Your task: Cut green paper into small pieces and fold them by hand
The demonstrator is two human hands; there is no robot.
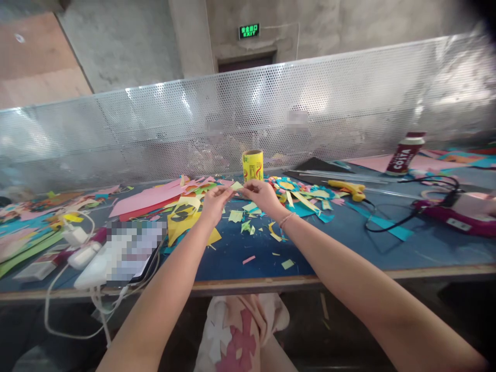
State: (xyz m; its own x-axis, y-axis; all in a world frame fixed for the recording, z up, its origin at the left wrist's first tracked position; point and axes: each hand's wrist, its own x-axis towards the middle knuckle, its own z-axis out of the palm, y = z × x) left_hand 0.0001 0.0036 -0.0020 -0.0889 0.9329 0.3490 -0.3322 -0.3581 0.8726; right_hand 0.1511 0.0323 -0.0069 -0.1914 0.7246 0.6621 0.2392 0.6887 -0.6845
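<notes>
Both hands meet over the middle of the blue table (232,263). A small pale yellow-green piece of paper (236,185) is pinched between the fingertips of my left hand (215,202). My right hand (264,196), wearing a thin band at the wrist, pinches the same paper from the other side. Small pale green scraps (235,216) lie below the hands. Just behind my right hand stands a yellow tape roll (253,164) on its end. To the right is a pile of colourful paper flowers (289,186); yellow cut paper (182,225) lies near my left forearm.
A phone (141,253) and white cables lie at the left front. Pink sheets (151,199) rest behind them. Rightward are a yellow glue gun (349,189), clear sticks (344,176), a purple power strip (453,218) and a brown bottle (405,154). A perforated metal panel (155,134) borders the back.
</notes>
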